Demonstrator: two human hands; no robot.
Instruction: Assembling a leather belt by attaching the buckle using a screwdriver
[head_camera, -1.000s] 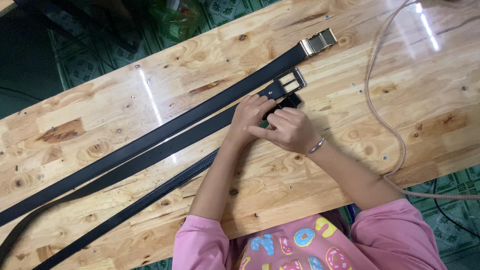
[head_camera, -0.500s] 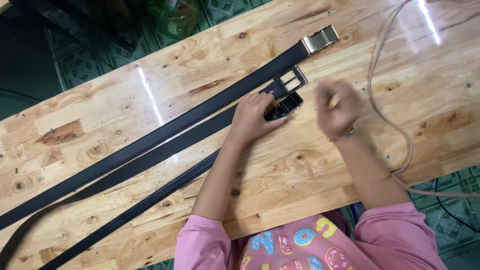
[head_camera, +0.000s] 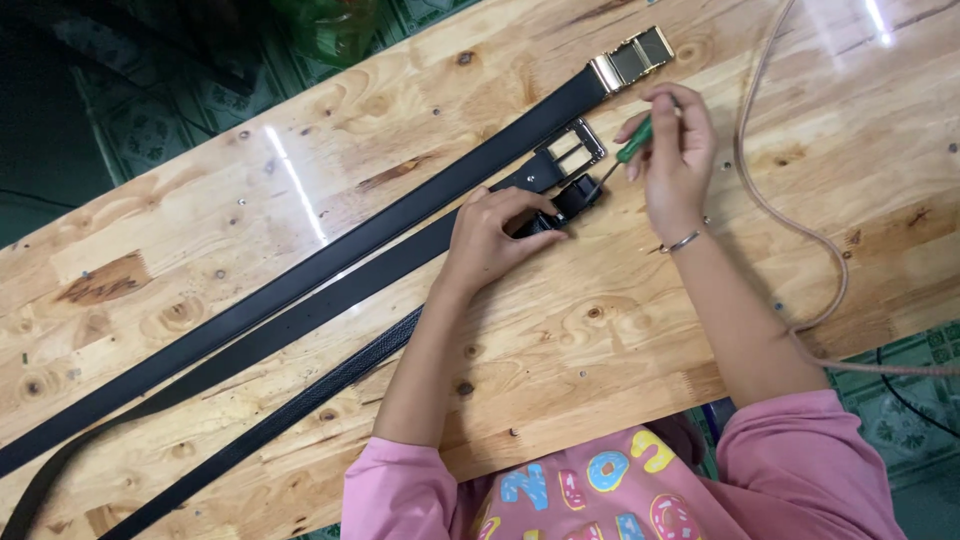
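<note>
Head view, steeply down, near table (head_camera: 250, 250)

Three black belts (head_camera: 330, 262), one green screwdriver (head_camera: 632, 143), one cord (head_camera: 790, 225).

Bright, even light falls from overhead onto the wooden bench (head_camera: 250, 230), whose varnished top throws back two white streaks of glare: one long streak left of centre, another near the far right corner. Shadows are soft and short, hugging the black belts (head_camera: 330, 270). The floor beyond the far left corner lies dim and murky. Focus is sharp across the bench, with no visible motion blur.
</note>
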